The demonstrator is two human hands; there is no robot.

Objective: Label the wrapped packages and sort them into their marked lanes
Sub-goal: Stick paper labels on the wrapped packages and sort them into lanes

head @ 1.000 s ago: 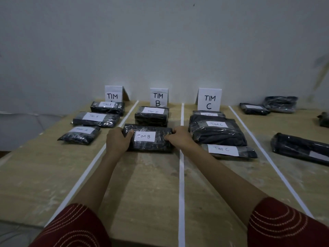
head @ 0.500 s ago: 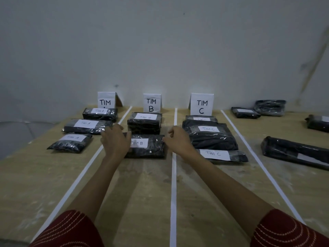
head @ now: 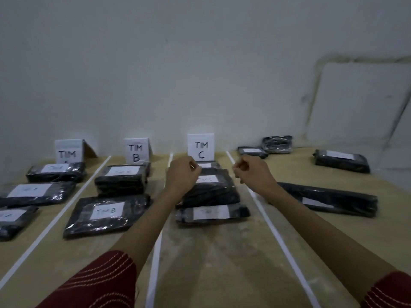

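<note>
Left of fingers (head: 193, 169), labelled package (head: 106, 215)

A plain, pale grey wall (head: 155, 63) fills the upper half of the view. Toward its right, a dark, smudged stain (head: 317, 90) traces the outline of a large rectangle. Below runs a light wooden tabletop (head: 211, 274), with whitish scuffed patches (head: 200, 247) near the front.

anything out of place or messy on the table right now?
Lane C is a heap: the big package lies on its neighbours, seemingly overlapping the front package. Beyond the rightmost tape line, four sit in no lane: long package, short package behind it, flat package and glossy package by the wall.
</note>
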